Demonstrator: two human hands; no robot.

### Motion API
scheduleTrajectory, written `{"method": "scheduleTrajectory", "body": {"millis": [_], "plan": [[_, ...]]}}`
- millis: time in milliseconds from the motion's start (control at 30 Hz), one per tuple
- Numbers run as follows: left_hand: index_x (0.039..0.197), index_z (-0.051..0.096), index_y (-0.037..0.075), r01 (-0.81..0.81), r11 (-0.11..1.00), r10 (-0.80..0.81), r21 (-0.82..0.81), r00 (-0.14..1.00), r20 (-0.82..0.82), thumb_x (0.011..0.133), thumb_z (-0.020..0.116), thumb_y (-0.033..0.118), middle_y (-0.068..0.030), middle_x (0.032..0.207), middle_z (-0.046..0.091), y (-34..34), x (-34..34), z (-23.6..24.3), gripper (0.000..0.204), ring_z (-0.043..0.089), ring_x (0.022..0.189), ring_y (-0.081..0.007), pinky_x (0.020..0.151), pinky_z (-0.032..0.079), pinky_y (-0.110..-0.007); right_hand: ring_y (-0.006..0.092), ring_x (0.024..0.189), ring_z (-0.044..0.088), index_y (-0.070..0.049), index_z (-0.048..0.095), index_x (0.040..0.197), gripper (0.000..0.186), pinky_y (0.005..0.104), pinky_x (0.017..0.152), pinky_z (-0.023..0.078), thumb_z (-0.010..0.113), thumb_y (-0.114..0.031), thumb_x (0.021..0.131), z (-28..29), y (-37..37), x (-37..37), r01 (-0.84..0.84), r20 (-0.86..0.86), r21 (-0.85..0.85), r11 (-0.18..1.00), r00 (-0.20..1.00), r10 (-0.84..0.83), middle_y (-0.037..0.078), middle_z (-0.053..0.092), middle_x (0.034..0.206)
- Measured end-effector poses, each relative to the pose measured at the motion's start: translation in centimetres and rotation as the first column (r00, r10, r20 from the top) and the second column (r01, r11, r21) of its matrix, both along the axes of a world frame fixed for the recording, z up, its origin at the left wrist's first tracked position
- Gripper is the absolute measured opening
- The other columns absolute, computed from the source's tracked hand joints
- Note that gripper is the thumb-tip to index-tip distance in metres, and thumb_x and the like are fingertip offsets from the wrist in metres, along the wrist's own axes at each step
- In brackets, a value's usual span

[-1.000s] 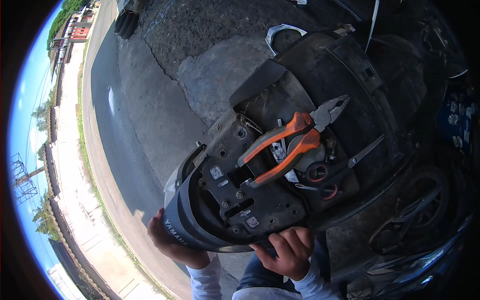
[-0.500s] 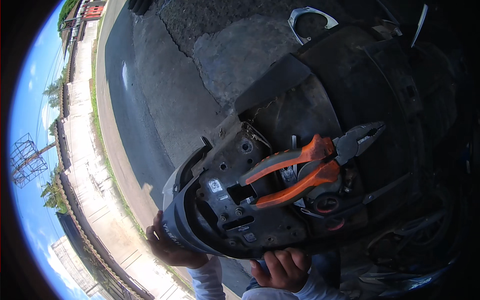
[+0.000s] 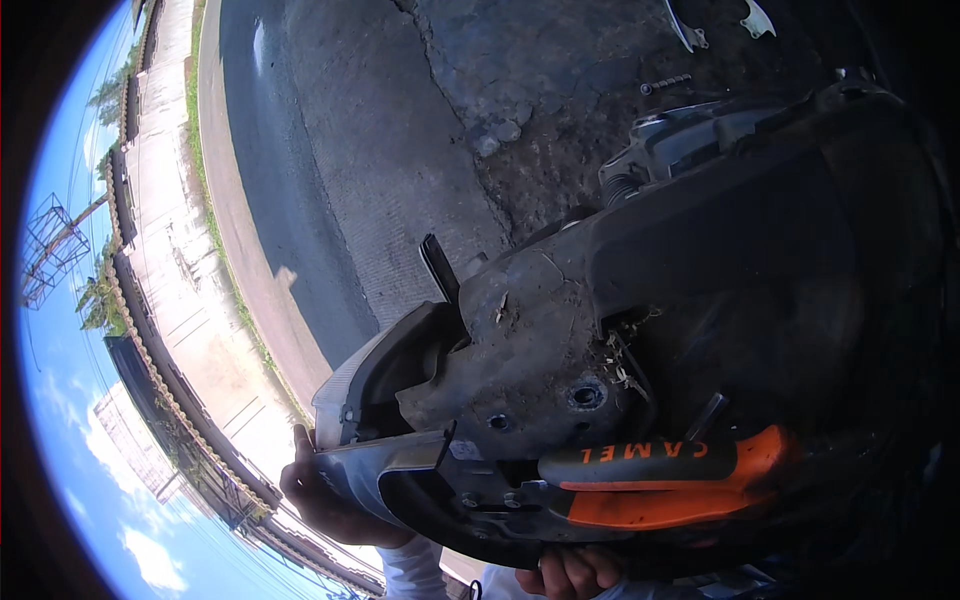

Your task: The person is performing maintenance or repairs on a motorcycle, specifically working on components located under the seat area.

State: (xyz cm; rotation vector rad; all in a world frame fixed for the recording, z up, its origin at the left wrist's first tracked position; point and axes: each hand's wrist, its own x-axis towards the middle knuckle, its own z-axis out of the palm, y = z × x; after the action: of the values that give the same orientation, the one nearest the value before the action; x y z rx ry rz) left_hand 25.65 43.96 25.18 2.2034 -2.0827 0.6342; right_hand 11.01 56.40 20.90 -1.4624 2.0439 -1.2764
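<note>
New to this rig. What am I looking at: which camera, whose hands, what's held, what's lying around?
No robot here: a person works bare-handed. The view is from the left of two fisheye cameras worn on the head, looking down, so straight edges bend near the rim.

Below is what looks like a motorcycle's rear section. The left hand is on the outer end of the dark tail cover; the right hand curls its fingers at the near edge. Both appear to hold it, though much of each grip is hidden.

Orange-and-grey pliers lie on top, their head lost in shadow. Beyond, pale metal pieces lie on the pavement.
</note>
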Motion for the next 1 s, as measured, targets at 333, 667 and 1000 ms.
{"method": "scheduleTrajectory", "body": {"millis": [333, 667, 1000], "plan": [[0.124, 0.046, -0.006, -0.041, 0.999, 0.043, 0.034, 0.997, -0.057, 0.081, 0.052, 0.068, -0.0188, 0.106, 0.055, 0.4, -0.3, -0.2, 0.085, 0.060, 0.099, -0.0309, 0.079, 0.051, -0.038, 0.0234, 0.077, 0.062, -0.004, 0.066, 0.093, 0.025, 0.0310, 0.078, 0.051, 0.055, -0.026, 0.091, 1.4, 0.3, -1.0, -0.075, 0.088, 0.165, 0.983, 0.994, 0.061, 0.009, 0.065, 0.086], [0.135, 0.038, -0.001, -0.009, 0.999, 0.007, 0.031, 0.998, 0.055, 0.097, 0.046, 0.037, -0.0187, 0.107, 0.055, 1.0, 0.2, 0.3, 0.055, 0.062, 0.093, -0.0284, 0.072, 0.054, -0.035, 0.0243, 0.078, 0.063, -0.004, 0.066, 0.093, 0.027, 0.0315, 0.078, 0.051, 0.056, -0.029, 0.090, 1.6, 0.0, -2.0, -0.147, 0.135, 0.227, 0.963, 0.984, 0.118, 0.010, 0.065, 0.086], [0.132, 0.044, -0.001, 0.000, 0.999, -0.005, 0.054, 0.996, 0.088, 0.096, 0.048, 0.039, -0.0158, 0.118, 0.047, 1.6, 0.2, 0.1, 0.054, 0.061, 0.094, -0.0276, 0.075, 0.055, -0.035, 0.0253, 0.078, 0.063, -0.004, 0.066, 0.093, 0.030, 0.0320, 0.079, 0.051, 0.057, -0.033, 0.089, 1.8, -0.8, -2.0, -0.168, 0.150, 0.237, 0.957, 0.979, 0.135, 0.011, 0.065, 0.087]]}}
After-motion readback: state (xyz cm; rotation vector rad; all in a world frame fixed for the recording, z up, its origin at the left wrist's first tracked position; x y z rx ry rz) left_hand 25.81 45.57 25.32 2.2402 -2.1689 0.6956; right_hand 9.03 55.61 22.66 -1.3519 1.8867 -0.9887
